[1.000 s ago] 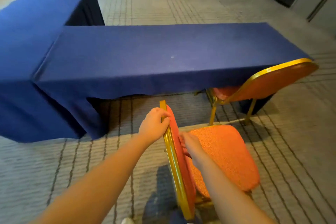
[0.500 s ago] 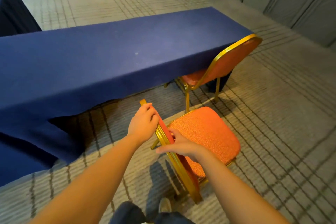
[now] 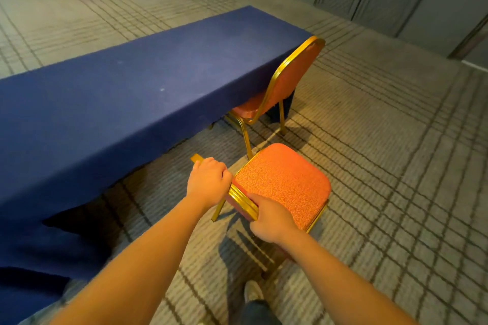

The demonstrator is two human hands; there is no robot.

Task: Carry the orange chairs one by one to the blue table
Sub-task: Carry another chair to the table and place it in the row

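A long blue-draped surface [image 3: 132, 87] runs across the patterned carpet floor [image 3: 396, 166], with one orange chair [image 3: 287, 79] already tucked in at its far end, seat partly under the cloth. A second orange chair [image 3: 282, 182] sits near it on the carpet, apart from the surface, its backrest nearer the cloth than its seat. The person's left hand [image 3: 208, 182] is wrapped round the gold top rail [image 3: 243, 200] of the backrest, and the right hand [image 3: 272, 219] curls round the same rail lower down. To place it well, both grips should probably stay firm while the seat swings to face the cloth, legs lifted rather than dragged, then set down square beside its neighbour without clashing frames.
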